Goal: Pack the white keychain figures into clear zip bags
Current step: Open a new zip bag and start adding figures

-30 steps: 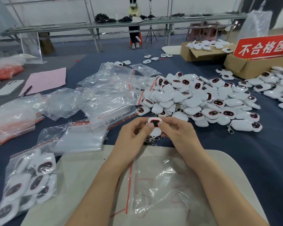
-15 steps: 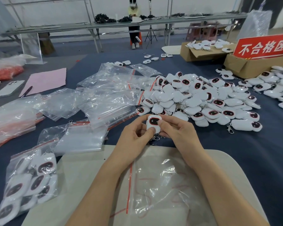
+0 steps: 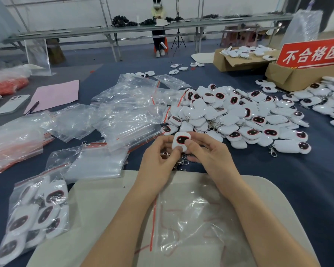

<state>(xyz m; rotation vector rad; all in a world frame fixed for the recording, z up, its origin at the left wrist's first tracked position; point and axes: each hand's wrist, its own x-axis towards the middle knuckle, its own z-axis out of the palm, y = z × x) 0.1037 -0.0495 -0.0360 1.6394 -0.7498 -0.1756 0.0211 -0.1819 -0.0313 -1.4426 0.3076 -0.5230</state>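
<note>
Both hands hold one white keychain figure [image 3: 181, 140] with a dark red-rimmed face, upright above the table. My left hand [image 3: 158, 160] pinches its lower left side; my right hand [image 3: 208, 155] pinches its right side with thumb and fingers. Metal clasps [image 3: 181, 160] dangle under the hands. A big pile of white figures [image 3: 239, 114] lies just beyond. A clear zip bag [image 3: 191, 214] with a red strip lies flat on the beige board [image 3: 104, 209] under my forearms. A filled bag of figures [image 3: 37, 212] lies at lower left.
Loose clear zip bags [image 3: 123, 110] are heaped left of the pile. Cardboard boxes [image 3: 239, 60] with figures and a red sign [image 3: 312, 53] stand at the back right. A phone [image 3: 12, 104], pink sheet [image 3: 54, 95] and pen lie far left. A person sits at a far bench.
Both hands lifted the figure slightly and turned it, so its dark face now shows fully upright. The hanging clasps rose with it.
</note>
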